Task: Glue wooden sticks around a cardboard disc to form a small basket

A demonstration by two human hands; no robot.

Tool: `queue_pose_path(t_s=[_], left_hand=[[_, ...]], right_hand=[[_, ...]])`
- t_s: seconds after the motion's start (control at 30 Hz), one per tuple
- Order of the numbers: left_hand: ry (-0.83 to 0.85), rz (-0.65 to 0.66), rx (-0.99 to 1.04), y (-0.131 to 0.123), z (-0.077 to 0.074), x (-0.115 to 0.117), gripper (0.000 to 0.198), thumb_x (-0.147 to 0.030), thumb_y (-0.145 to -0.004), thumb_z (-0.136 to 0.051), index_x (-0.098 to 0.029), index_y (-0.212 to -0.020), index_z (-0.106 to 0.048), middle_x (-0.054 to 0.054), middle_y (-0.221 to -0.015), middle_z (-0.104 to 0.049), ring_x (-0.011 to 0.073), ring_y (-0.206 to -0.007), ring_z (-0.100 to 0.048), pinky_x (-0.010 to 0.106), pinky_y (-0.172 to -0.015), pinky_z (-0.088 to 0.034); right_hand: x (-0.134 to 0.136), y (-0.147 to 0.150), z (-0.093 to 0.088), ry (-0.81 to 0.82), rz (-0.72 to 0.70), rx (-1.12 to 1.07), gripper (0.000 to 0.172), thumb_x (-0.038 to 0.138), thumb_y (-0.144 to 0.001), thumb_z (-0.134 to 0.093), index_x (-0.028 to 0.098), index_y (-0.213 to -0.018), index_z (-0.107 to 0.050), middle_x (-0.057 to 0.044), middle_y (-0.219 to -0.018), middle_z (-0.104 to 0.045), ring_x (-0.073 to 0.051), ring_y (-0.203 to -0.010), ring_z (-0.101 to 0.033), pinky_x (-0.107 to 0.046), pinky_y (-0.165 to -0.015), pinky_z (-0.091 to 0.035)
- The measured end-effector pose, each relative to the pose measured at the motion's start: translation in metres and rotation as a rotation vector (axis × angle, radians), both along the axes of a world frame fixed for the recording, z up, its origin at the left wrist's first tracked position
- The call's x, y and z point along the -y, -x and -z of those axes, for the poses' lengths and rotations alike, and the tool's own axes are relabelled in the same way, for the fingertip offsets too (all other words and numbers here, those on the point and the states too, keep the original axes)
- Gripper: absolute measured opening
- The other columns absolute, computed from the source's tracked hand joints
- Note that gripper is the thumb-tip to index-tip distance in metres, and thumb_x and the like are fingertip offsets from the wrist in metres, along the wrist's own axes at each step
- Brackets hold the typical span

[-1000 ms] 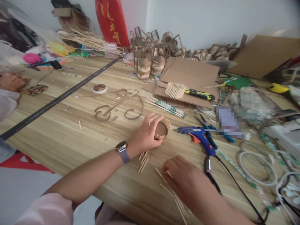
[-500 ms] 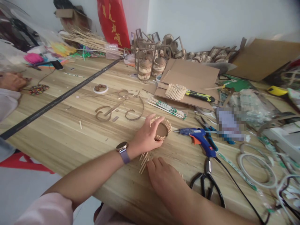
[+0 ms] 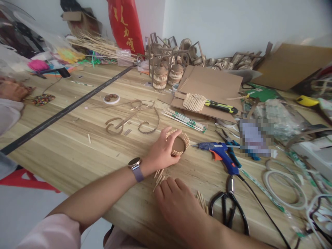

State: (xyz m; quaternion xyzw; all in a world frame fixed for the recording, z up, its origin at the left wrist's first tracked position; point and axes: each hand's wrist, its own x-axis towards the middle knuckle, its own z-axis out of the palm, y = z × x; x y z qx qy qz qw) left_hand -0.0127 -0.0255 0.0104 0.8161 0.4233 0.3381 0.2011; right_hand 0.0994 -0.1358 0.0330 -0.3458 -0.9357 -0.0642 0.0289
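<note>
My left hand (image 3: 161, 152), with a watch on its wrist, is wrapped round a small round basket (image 3: 179, 143) made of short wooden sticks about a brown cardboard disc, resting on the wooden table (image 3: 67, 145). My right hand (image 3: 178, 202) lies palm down on the table in front of it, fingers bent over a loose pile of short wooden sticks (image 3: 158, 178); more sticks (image 3: 201, 200) show at its right side. Whether it grips any stick is hidden.
A blue glue gun (image 3: 220, 154) with black cable lies right of the basket, black scissors (image 3: 228, 207) below it. Cardboard sheets (image 3: 207, 86), a utility knife (image 3: 220, 105), finished stick baskets (image 3: 166, 72), tape rings (image 3: 285, 186) and cardboard strips (image 3: 129, 121) crowd the table. Another person's sleeve (image 3: 7, 110) is at the left edge.
My right hand has slid left along the table, from over the long sticks near the scissors to the short stick pile below the basket. My left hand has stayed on the basket.
</note>
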Motion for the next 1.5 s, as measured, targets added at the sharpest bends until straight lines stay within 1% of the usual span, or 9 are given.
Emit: queue_pose_path(t_s=[0.17, 0.3, 0.4, 0.47, 0.6, 0.8, 0.93, 1.17, 1.5], left_hand=[[0.004, -0.017, -0.017, 0.000, 0.002, -0.001, 0.087, -0.014, -0.069, -0.074, -0.024, -0.143, -0.028, 0.019, -0.147, -0.026, 0.0361, -0.136, -0.040, 0.053, -0.108, -0.043], [-0.018, -0.010, -0.020, 0.000, 0.001, 0.000, 0.086, -0.015, -0.071, -0.074, -0.024, -0.143, -0.028, 0.019, -0.146, -0.027, 0.0348, -0.138, -0.038, 0.051, -0.109, -0.042], [-0.036, -0.004, -0.025, 0.000, 0.001, 0.000, 0.086, -0.017, -0.072, -0.075, -0.024, -0.143, -0.027, 0.020, -0.145, -0.028, 0.0353, -0.139, -0.036, 0.052, -0.110, -0.041], [-0.030, -0.004, -0.031, 0.000, 0.001, -0.001, 0.087, -0.018, -0.072, -0.075, -0.025, -0.143, -0.026, 0.019, -0.145, -0.027, 0.0350, -0.138, -0.037, 0.053, -0.109, -0.041], [-0.014, -0.011, -0.039, -0.001, 0.003, -0.002, 0.088, -0.018, -0.070, -0.076, -0.024, -0.142, -0.026, 0.018, -0.145, -0.028, 0.0351, -0.139, -0.034, 0.055, -0.111, -0.039], [-0.006, -0.010, -0.014, -0.001, 0.004, -0.003, 0.088, -0.016, -0.069, -0.075, -0.026, -0.142, -0.027, 0.017, -0.145, -0.027, 0.0351, -0.139, -0.034, 0.056, -0.112, -0.038], [-0.021, 0.004, 0.011, -0.001, 0.004, -0.003, 0.086, -0.015, -0.070, -0.074, -0.026, -0.142, -0.027, 0.016, -0.145, -0.029, 0.0355, -0.141, -0.032, 0.057, -0.114, -0.035], [-0.008, 0.000, 0.011, -0.001, 0.004, -0.004, 0.085, -0.016, -0.070, -0.074, -0.025, -0.141, -0.029, 0.016, -0.145, -0.031, 0.0359, -0.139, -0.034, 0.058, -0.112, -0.038], [-0.035, 0.013, 0.017, -0.001, 0.006, -0.005, 0.087, -0.015, -0.070, -0.073, -0.028, -0.141, -0.025, 0.015, -0.145, -0.029, 0.0347, -0.140, -0.033, 0.059, -0.112, -0.036]], right_hand=[[-0.009, -0.007, 0.000, -0.034, -0.023, -0.095, 0.008, 0.009, -0.081, -0.060, 0.017, -0.082, -0.061, -0.006, -0.070, -0.065, -0.021, -0.062, -0.058, -0.034, -0.053, -0.043], [-0.026, -0.033, -0.028, 0.150, -0.026, -0.338, 0.022, 0.001, -0.081, -0.048, 0.019, -0.084, -0.061, -0.005, -0.081, -0.067, -0.018, -0.072, -0.062, -0.029, -0.063, -0.048], [-0.047, -0.060, -0.050, 0.230, 0.115, -0.539, 0.021, 0.005, -0.083, -0.045, 0.020, -0.081, -0.060, -0.002, -0.076, -0.067, -0.014, -0.065, -0.062, -0.024, -0.059, -0.047], [-0.062, -0.074, -0.057, 0.330, 0.224, -0.533, 0.015, 0.013, -0.086, -0.049, 0.021, -0.086, -0.062, 0.000, -0.073, -0.068, -0.013, -0.063, -0.063, -0.023, -0.058, -0.048], [-0.084, -0.085, -0.046, 0.406, 0.373, -0.510, 0.012, 0.019, -0.085, -0.051, 0.022, -0.084, -0.063, 0.000, -0.073, -0.071, -0.015, -0.062, -0.065, -0.024, -0.059, -0.048], [-0.090, -0.080, -0.024, 0.384, 0.386, -0.515, 0.013, 0.021, -0.085, -0.050, 0.021, -0.084, -0.063, -0.002, -0.075, -0.072, -0.017, -0.066, -0.067, -0.026, -0.060, -0.048], [-0.090, -0.078, -0.020, 0.343, 0.382, -0.520, 0.014, 0.021, -0.085, -0.050, 0.021, -0.084, -0.064, -0.003, -0.076, -0.073, -0.018, -0.066, -0.067, -0.027, -0.061, -0.047], [-0.091, -0.076, -0.014, 0.314, 0.398, -0.497, 0.014, 0.020, -0.084, -0.051, 0.020, -0.084, -0.065, -0.004, -0.076, -0.074, -0.018, -0.065, -0.068, -0.027, -0.060, -0.048], [-0.089, -0.072, -0.012, 0.255, 0.405, -0.474, 0.011, 0.017, -0.083, -0.053, 0.021, -0.083, -0.064, -0.003, -0.075, -0.073, -0.018, -0.064, -0.068, -0.025, -0.058, -0.046]])
